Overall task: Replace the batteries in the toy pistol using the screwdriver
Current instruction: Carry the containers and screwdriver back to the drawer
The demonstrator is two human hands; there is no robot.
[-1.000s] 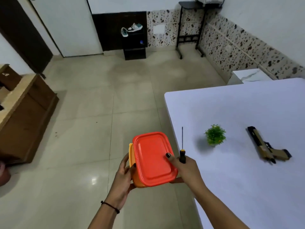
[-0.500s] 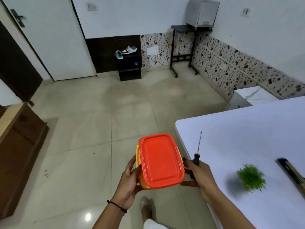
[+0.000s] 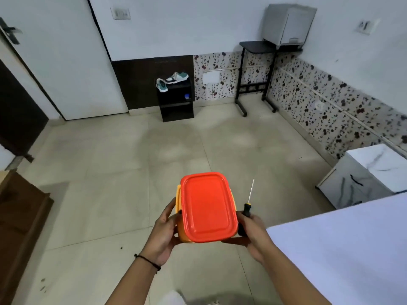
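The left hand point(image 3: 164, 235) grips the orange box point(image 3: 180, 231) from nine o'clock, its fingers curled against the left wall. The right hand point(image 3: 253, 235) closes round the black handle of the screwdriver point(image 3: 246, 211) and, with the same hand, braces the box's right side at three o'clock, the thumb lying along the near right corner. The screwdriver's thin shaft points to twelve o'clock, just beside the right edge of the red lid point(image 3: 208, 205), which sits on the box and faces the camera. The box hangs between the two hands above the tiled floor point(image 3: 110, 183). A dark band point(image 3: 148, 260) circles the left wrist.

From the box, the corner of a white table point(image 3: 352, 249) lies at four o'clock, beside the right forearm. A white cabinet point(image 3: 372, 172) stands at two o'clock. Far off at twelve o'clock a black shelf point(image 3: 176, 106) carries sneakers point(image 3: 176, 77), and a black side table point(image 3: 255, 46) at one o'clock bears a grey appliance point(image 3: 288, 25).
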